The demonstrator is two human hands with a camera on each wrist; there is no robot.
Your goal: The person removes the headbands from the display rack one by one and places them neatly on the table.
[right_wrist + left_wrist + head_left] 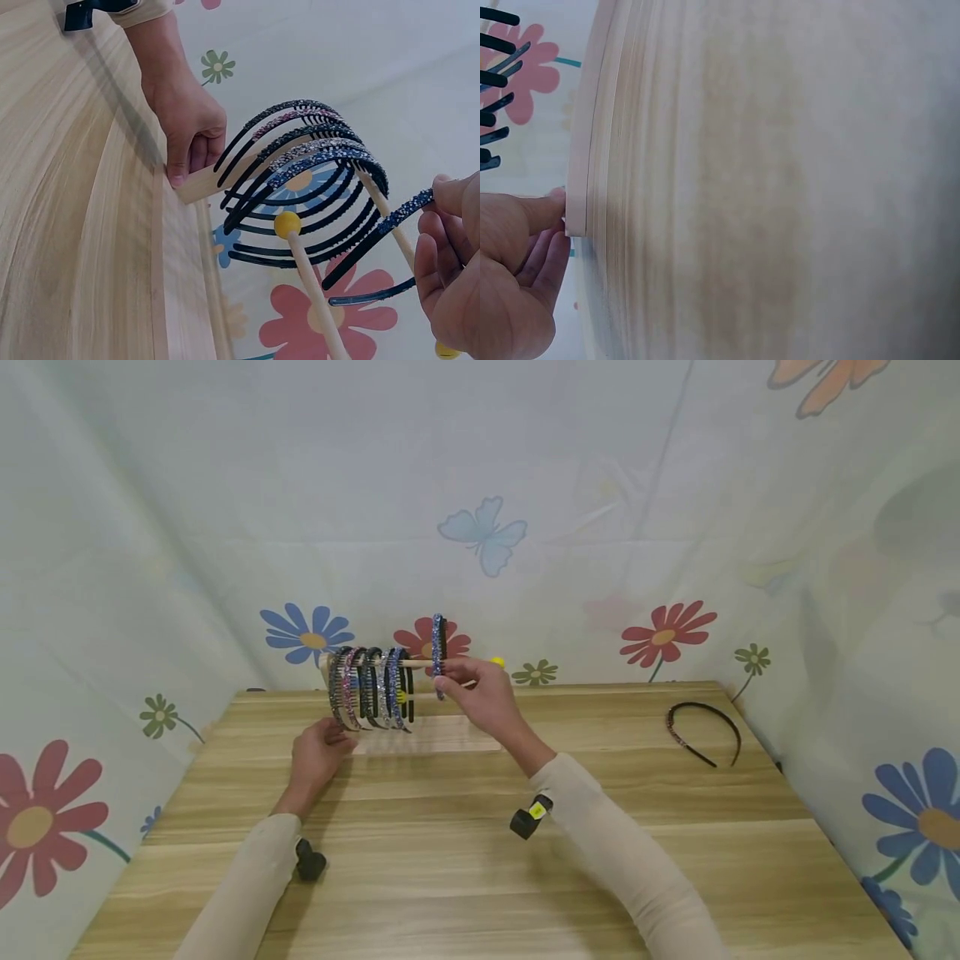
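Note:
A wooden rack with a flat base (450, 735) and rods tipped with yellow balls (287, 224) stands toward the back of the table. Several glittery headbands (367, 689) hang side by side at its left end. My left hand (318, 756) pinches the left end of the base between thumb and fingers, also seen in the left wrist view. Between thumb and fingers, my right hand (483, 697) holds a blue glitter headband (405, 211) by its decorated band. This headband stands upright near the right part of the upper rod (420, 663), apart from the others.
On the right side of the wood-grain table (600, 860) lies another black headband (705, 706) with a patch of glitter. A floral curtain (562, 593) hangs behind and at both sides. Small black cameras (525, 821) are strapped to both wrists.

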